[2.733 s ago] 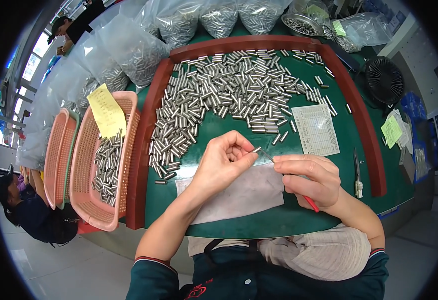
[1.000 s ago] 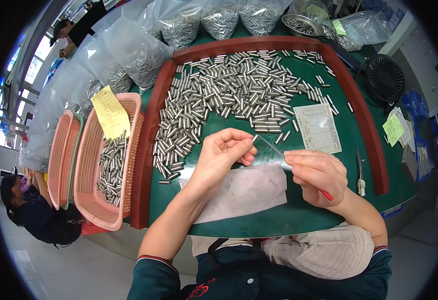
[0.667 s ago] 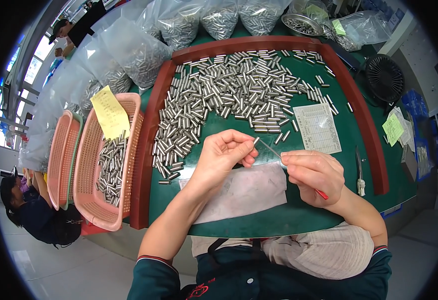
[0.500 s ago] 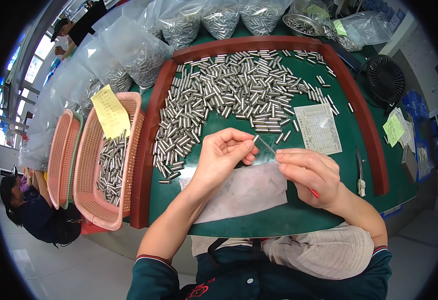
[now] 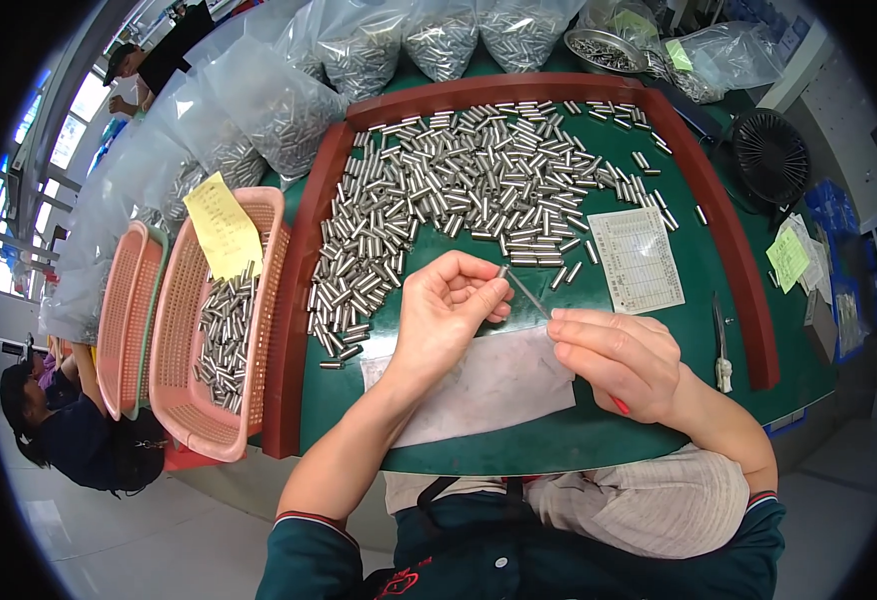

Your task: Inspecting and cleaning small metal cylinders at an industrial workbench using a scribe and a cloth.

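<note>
While both forearms come in from the lower edge of the head view, the left hand [image 5: 446, 315] is curled with thumb and fingertips pinched on the end of a thin metal rod [image 5: 526, 292], which slants down to the right hand [image 5: 614, 355]. The right hand's fingertips close on the rod's other end, and a red pen [image 5: 620, 405] pokes out beneath its palm. Both hands hover just above a clear plastic sheet [image 5: 489, 385] lying on the green mat [image 5: 699, 290]. Beyond them a heap of short metal tubes [image 5: 459, 195] spreads across the mat inside the dark red tray rim [image 5: 304, 280]. A printed paper card [image 5: 637, 259] lies to the right of the heap, and a small knife [image 5: 721, 345] lies near the right rim. To the left a pink basket [image 5: 184, 340] holds more tubes under a yellow note [image 5: 221, 226]. Clear bags [image 5: 359, 50] of tubes line the far edge.
</note>
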Motion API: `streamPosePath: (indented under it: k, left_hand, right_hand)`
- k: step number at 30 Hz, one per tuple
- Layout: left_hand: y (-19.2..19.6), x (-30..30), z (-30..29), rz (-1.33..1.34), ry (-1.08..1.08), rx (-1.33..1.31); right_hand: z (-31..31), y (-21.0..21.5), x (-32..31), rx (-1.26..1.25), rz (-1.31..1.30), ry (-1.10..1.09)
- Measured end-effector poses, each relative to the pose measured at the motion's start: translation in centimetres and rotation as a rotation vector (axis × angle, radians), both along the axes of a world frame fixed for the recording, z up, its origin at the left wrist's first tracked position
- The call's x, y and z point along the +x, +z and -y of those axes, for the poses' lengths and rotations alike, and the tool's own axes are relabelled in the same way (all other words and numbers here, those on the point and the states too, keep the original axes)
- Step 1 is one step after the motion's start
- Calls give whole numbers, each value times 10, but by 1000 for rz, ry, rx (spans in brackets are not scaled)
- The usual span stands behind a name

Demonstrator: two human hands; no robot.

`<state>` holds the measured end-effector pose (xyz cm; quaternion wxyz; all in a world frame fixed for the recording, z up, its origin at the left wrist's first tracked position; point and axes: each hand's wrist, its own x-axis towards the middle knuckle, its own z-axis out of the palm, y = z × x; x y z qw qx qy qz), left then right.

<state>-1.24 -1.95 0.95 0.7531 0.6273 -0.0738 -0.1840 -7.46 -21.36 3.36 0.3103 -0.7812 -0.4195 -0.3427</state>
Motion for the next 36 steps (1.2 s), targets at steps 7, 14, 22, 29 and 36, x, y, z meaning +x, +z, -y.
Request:
streamPosePath:
  k: [7,14,22,29,36]
  left_hand:
    - [0,-3,4,74,35,0]
    - [-6,-1,4,123,48,29]
    - [-8,-1,6,138,16,65]
    - [-8,-2,5,117,-12,98]
    - [-8,-4,5,129,-28,123]
  right_hand:
    - [-7,1,5,-39,169,113]
    - [-5,3,2,-22,144,59]
    - [-3,2,3,4,109,12]
    - [-3,-2,4,38,92,-4]
    - [-4,-2,4,42,70,-9]
